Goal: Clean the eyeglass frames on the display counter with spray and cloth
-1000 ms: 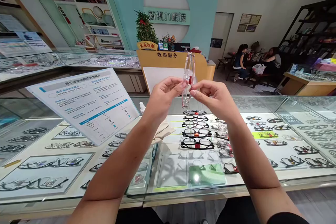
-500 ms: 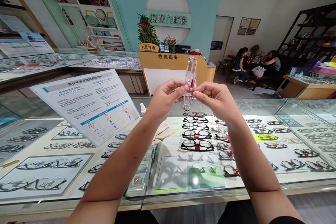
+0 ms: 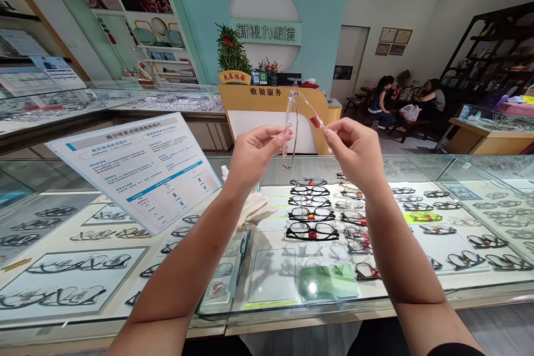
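Both of my hands hold a pair of clear-framed eyeglasses [image 3: 296, 150] up above the glass counter, turned on end. My left hand [image 3: 261, 153] pinches the front of the frame between thumb and fingers. With thumb and fingertips, my right hand [image 3: 354, 150] grips one temple arm, which is swung out to the right and carries a small red tag [image 3: 316, 121]. Below them, a column of black eyeglasses [image 3: 312, 231] with red tags lies on the counter. A beige cloth [image 3: 255, 208] and a white bottle [image 3: 225, 172] are near my left wrist.
A printed sheet [image 3: 137, 167] stands tilted on the left of the glass display counter [image 3: 273, 305]. More eyeglasses [image 3: 465, 260] fill the case at right. Beyond is a cashier desk [image 3: 237, 101] with a plant [image 3: 231, 53]. Two people [image 3: 381, 103] sit at a back table.
My right hand has moved right, swinging the tagged temple arm away from the frame front. My left hand has shifted slightly left, still holding the eyeglasses.
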`<state>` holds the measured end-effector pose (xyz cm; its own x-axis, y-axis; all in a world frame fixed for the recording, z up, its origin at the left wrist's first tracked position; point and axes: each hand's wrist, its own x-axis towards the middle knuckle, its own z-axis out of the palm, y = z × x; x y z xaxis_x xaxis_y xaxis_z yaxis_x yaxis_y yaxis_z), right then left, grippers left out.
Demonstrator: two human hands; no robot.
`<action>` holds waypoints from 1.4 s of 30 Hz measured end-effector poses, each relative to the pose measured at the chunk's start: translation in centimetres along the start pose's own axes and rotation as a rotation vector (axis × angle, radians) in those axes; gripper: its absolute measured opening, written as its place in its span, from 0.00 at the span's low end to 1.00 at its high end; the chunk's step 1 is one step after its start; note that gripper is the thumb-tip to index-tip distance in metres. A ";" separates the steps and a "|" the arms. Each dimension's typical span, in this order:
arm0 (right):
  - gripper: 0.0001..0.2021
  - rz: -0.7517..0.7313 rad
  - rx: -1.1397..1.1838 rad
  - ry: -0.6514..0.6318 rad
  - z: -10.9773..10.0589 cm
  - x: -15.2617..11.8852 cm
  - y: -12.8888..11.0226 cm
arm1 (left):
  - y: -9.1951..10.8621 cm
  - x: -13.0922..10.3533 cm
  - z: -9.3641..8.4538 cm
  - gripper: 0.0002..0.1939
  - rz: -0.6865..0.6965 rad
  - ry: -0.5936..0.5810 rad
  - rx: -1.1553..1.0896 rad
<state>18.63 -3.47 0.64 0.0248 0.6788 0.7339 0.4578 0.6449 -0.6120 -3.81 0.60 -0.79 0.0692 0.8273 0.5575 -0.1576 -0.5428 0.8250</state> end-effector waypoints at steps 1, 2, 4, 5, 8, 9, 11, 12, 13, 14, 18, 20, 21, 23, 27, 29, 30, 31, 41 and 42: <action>0.11 -0.001 -0.042 0.043 -0.1 0.1 0.1 | -0.2 0.1 -0.1 0.23 0.005 0.005 0.011; 0.11 -0.004 -0.075 0.080 -0.2 0.1 0.2 | -0.3 0.2 -0.2 0.24 0.005 0.003 0.020; 0.11 -0.017 -0.120 0.139 -0.5 0.3 0.4 | -0.4 0.4 -0.4 0.26 -0.001 -0.007 0.034; 0.11 -0.028 -0.137 0.165 -0.6 0.3 0.5 | -0.5 0.4 -0.4 0.26 -0.008 -0.012 0.046; 0.12 -0.051 -0.176 0.244 -1.1 0.6 0.9 | -0.3 0.4 -0.6 0.28 -0.040 -0.042 0.093; 0.11 -0.057 -0.184 0.272 -1.3 0.7 1.1 | -0.2 0.4 -0.6 0.29 -0.055 -0.054 0.108; 0.10 -0.071 -0.200 0.319 -1.6 0.8 1.3 | -0.1 0.4 -0.7 0.29 -0.084 -0.074 0.128; 0.10 -0.078 -0.210 0.334 -1.6 0.9 1.3 | -0.1 0.3 -0.7 0.29 -0.095 -0.083 0.132; 0.10 -0.087 -0.217 0.347 -1.6 0.9 1.3 | -0.2 0.3 -0.7 0.30 -0.103 -0.089 0.131; 0.10 -0.096 -0.221 0.359 -1.4 0.8 1.2 | -0.3 0.3 -0.7 0.30 -0.106 -0.093 0.124; 0.15 -0.107 -0.211 0.339 -0.1 0.4 0.6 | -0.5 0.2 -0.4 0.28 -0.084 -0.072 0.074; 0.16 -0.108 -0.216 0.253 0.8 0.0 0.2 | -0.4 0.1 -0.2 0.27 -0.075 -0.054 0.067; 0.18 -0.109 -0.218 0.208 1.2 -0.1 0.1 | -0.3 0.0 -0.2 0.27 -0.074 -0.051 0.070; 0.21 -0.112 -0.220 0.143 1.9 -0.4 0.0 | 0.0 -0.1 -0.1 0.27 -0.074 -0.057 0.088; 0.28 -0.138 -0.244 0.111 2.5 -0.5 0.3 | 0.4 -0.2 0.0 0.28 -0.061 -0.095 0.118; 0.30 -0.156 -0.265 0.108 2.5 -0.4 0.5 | 0.4 -0.2 0.0 0.28 -0.054 -0.112 0.113; 0.30 -0.163 -0.273 0.106 2.5 -0.4 0.6 | 0.4 -0.2 0.0 0.27 -0.051 -0.118 0.111; 0.30 -0.166 -0.278 0.103 2.4 -0.4 0.7 | 0.3 -0.2 0.0 0.27 -0.047 -0.120 0.111; 0.32 -0.137 -0.282 0.060 2.3 -0.4 0.5 | 0.2 -0.4 0.5 0.24 -0.037 -0.092 0.098; 0.32 -0.136 -0.282 0.056 2.3 -0.4 0.4 | 0.1 -0.4 0.5 0.23 -0.034 -0.086 0.097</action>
<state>16.78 -2.65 -0.54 -0.0078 0.5675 0.8234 0.6883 0.6003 -0.4073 -3.39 0.16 -0.88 0.1577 0.8323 0.5315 -0.0580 -0.5295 0.8464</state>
